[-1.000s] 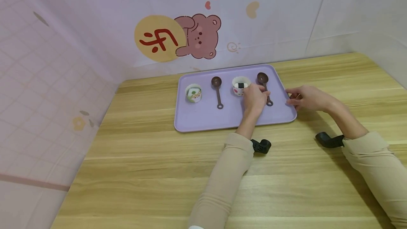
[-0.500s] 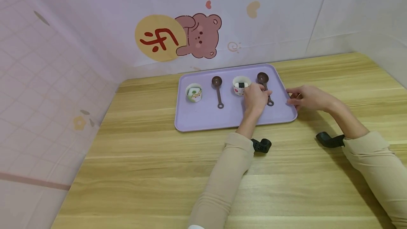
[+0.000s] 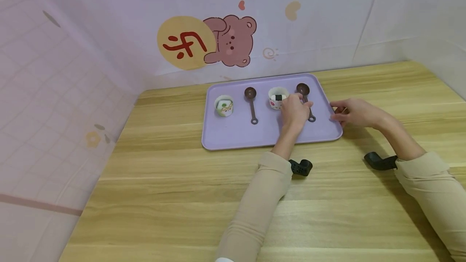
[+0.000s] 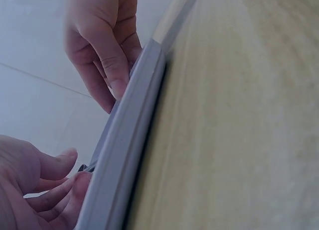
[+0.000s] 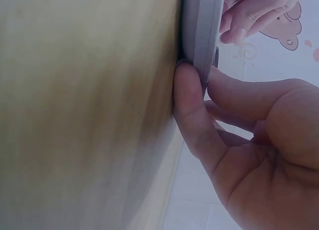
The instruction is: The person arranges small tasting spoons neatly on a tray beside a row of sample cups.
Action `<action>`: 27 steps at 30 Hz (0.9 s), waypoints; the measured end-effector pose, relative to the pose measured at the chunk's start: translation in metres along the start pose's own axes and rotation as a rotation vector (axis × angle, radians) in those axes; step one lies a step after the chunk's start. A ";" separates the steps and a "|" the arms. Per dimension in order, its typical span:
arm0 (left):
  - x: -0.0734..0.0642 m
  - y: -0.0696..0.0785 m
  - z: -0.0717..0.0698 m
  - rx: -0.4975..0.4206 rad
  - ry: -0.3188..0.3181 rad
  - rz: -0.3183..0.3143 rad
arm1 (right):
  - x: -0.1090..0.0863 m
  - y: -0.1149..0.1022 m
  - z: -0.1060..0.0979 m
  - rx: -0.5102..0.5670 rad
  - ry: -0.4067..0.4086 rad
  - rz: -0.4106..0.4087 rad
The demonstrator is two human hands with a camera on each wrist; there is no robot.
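Observation:
On the lilac tray (image 3: 233, 132), a brown measuring spoon (image 3: 303, 89) lies at the right. My left hand (image 3: 295, 113) hovers low between that spoon's handle and a paper cup (image 3: 278, 102) holding a white and black rice ball. Its thumb and index finger are spread at the handle and overlap it; the other fingertips are hidden. In the left wrist view, a small gap separates the left thumb (image 4: 62, 163) from the fingertips. My right hand (image 3: 354, 112) pinches the tray's right rim, thumb on top and a finger (image 5: 188, 93) curled beneath.
A second brown measuring spoon (image 3: 250, 93) and a green-patterned paper cup (image 3: 223, 107) stand at the tray's left half. The wooden table (image 3: 164, 189) extends toward me, and a printed bear cloth (image 3: 316, 23) hangs behind the tray.
My left thumb and index finger have spread apart slightly at the spoon's handle. My right hand keeps its pinch on the rim. The head view has shifted a little.

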State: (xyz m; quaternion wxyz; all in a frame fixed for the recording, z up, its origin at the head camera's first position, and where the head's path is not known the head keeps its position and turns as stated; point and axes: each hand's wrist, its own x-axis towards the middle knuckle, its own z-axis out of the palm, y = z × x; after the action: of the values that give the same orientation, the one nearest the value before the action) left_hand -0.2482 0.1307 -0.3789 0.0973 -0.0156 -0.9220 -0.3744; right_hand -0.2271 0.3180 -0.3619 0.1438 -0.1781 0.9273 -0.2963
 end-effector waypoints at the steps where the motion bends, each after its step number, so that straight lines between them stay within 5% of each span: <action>1: 0.000 0.000 0.000 -0.003 0.001 -0.002 | 0.000 0.000 0.000 -0.002 0.002 -0.003; 7: 0.000 0.002 -0.004 -0.027 -0.002 -0.008 | 0.000 -0.001 -0.001 -0.012 0.004 -0.010; 16: -0.003 0.011 -0.012 -0.076 -0.107 -0.038 | -0.002 -0.003 -0.001 -0.044 0.009 -0.020; 27: -0.005 0.016 -0.021 -0.085 -0.135 -0.004 | -0.002 -0.003 -0.002 -0.059 0.003 -0.027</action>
State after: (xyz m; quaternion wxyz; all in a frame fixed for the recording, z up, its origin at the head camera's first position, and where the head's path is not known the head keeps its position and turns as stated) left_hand -0.2383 0.1276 -0.3537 0.0334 -0.0430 -0.9098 -0.4115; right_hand -0.2257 0.3178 -0.3581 0.1330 -0.1945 0.9333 -0.2709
